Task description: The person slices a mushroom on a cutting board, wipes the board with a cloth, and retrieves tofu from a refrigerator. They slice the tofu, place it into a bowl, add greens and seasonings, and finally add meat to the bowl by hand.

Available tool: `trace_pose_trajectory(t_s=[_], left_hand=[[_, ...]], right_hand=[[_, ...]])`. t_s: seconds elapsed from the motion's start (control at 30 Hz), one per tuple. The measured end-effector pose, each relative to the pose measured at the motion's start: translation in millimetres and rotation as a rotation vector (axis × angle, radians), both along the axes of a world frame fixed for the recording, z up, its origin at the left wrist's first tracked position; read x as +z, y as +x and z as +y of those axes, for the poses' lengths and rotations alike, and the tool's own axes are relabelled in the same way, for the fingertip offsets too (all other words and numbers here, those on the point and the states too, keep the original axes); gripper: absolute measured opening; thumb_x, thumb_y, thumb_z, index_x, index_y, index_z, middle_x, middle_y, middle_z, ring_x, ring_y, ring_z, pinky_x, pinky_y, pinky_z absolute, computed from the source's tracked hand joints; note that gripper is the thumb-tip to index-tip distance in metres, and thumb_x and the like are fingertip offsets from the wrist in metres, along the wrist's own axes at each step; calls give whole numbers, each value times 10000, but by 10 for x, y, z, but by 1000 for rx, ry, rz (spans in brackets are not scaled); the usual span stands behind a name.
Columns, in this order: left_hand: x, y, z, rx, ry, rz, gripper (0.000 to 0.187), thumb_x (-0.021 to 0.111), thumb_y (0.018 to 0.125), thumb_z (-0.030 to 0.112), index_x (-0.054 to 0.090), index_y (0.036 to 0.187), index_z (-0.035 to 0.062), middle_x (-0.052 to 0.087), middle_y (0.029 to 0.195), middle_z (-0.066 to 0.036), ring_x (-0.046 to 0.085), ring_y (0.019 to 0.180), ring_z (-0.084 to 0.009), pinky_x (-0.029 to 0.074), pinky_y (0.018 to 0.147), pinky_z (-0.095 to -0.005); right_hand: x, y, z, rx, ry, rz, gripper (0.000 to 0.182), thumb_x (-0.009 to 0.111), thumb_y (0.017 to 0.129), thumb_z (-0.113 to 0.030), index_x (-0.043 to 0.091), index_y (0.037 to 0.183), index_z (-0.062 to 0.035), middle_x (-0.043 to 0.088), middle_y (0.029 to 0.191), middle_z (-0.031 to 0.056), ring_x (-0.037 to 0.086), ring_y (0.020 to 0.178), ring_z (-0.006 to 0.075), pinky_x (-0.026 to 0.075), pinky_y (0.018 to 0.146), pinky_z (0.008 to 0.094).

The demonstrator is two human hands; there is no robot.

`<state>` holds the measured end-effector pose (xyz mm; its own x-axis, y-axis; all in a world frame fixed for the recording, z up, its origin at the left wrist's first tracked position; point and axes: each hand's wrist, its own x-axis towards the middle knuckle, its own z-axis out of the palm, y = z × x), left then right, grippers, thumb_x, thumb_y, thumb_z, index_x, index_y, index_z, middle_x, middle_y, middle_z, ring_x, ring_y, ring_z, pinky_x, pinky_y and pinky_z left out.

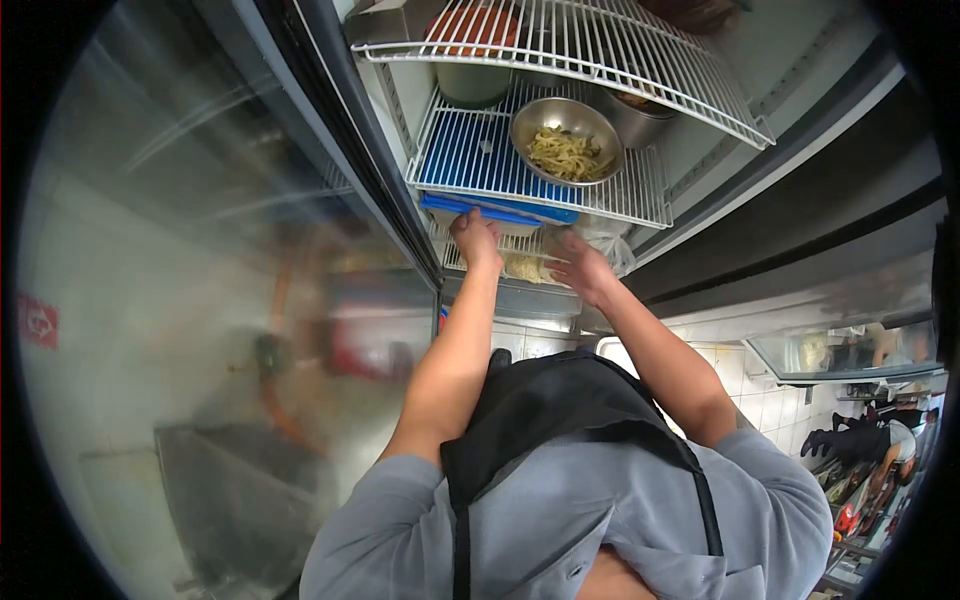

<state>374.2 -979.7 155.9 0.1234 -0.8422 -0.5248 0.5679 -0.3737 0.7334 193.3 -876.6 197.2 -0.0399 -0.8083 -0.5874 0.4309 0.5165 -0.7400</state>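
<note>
Probably stiff and fairly weighty, the blue-lidded container (512, 217) sat beneath the wire shelf (640, 198), best held low at both ends. The left hand (478, 242) curled at its front, grip hidden from me; the right hand (584, 270) was spread wide nearby.

Floor (765, 408): laid with pale square tiles
Glass door (160, 150): opened at left — a pale wall (90, 290) seen hazily through it
Red sign (38, 323): displayed at far left
Light: reflected in streaks
</note>
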Motion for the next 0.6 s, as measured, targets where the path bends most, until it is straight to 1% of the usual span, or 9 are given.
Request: trace_pose_trajectory(t_s=[0.07,0.13,0.17,0.27,0.37,0.4,0.47,0.5,0.6], left_hand=[[180,-76,82,87,-13,-25,599,583,969,281,312,1475,108,509,1321,-160,597,1078,-344,480,848,-422],[293,-116,158,164,-24,-20,629,621,956,273,293,1471,123,540,1277,-152,605,1039,-316,483,833,-414],[336,-92,175,137,-43,-42,652,624,955,289,273,1478,122,503,1349,-151,580,1096,-329,480,849,-422],[244,-20,130,11,-85,-55,700,586,959,316,204,1520,146,424,1452,-99,511,1220,-378,442,934,-491],[98,124,108,-118,-111,-14,702,584,962,332,193,1524,180,411,1460,-98,492,1244,-381,426,975,-515],[77,149,89,-99,-113,-10,692,578,966,341,198,1523,188,401,1466,-96,478,1259,-383,424,977,-521],[70,162,71,-65,-111,-4,673,566,973,359,208,1522,204,381,1478,-92,449,1290,-388,420,981,-534],[234,180,100,-79,-114,40,654,539,995,397,212,1520,185,329,1520,-101,369,1375,-411,394,1019,-576],[289,213,-32,-26,-113,185,662,507,1004,459,221,1514,150,278,1557,-108,300,1429,-415,356,1065,-613]], right_hand=[[-55,50,-333,-157,72,-262,494,475,1005,-414,483,1290,-11,558,1217,147,580,1040,258,495,836,379],[-399,-9,-588,-210,21,-336,439,454,1009,-392,499,1230,-15,572,1117,144,579,940,257,498,774,370],[-483,-24,-689,-235,-4,-374,415,443,1011,-381,507,1200,-18,578,1066,142,578,890,256,500,743,366],[-301,88,-732,-355,61,-338,352,410,1007,-355,516,1138,-46,570,954,132,548,778,252,487,656,359],[-538,-50,-789,-245,-66,-508,212,506,946,-257,507,1011,-55,515,1026,131,526,841,251,487,667,365],[-644,-120,-864,-219,-48,-593,183,501,914,-228,499,992,-62,520,999,146,524,814,263,502,685,377],[-519,-80,-888,-316,36,-576,180,480,901,-239,483,972,-74,532,970,163,535,806,280,520,702,386],[-585,-102,-906,-308,12,-594,179,494,879,-237,478,964,-81,542,994,178,545,845,289,536,768,404],[-412,-121,-813,-271,24,-547,145,507,862,-178,469,958,-75,549,1048,184,556,904,297,539,822,411]])
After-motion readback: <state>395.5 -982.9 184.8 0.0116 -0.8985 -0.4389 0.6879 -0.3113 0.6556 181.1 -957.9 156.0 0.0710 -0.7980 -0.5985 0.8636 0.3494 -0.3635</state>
